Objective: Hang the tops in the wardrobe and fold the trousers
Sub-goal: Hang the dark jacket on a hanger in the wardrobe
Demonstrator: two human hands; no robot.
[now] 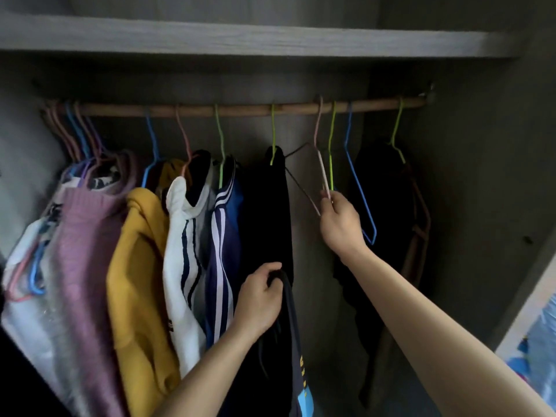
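A wooden rail (240,109) spans the wardrobe. My right hand (340,224) pinches the lower end of an empty pink hanger (319,152) that hangs from the rail; an empty green hanger (331,152) beside it also runs down to my fingers. My left hand (258,302) grips a dark top (294,341) with a yellow and blue print, held low in front of the hanging clothes. A black garment (267,212) on a green hanger hangs just behind that hand.
Left of my hands hang a striped blue top (224,251), a white top (183,266), a yellow top (138,281) and a mauve knit (81,251). An empty blue hanger (358,188) and a dark garment (382,206) hang at right. A shelf (255,37) runs above the rail.
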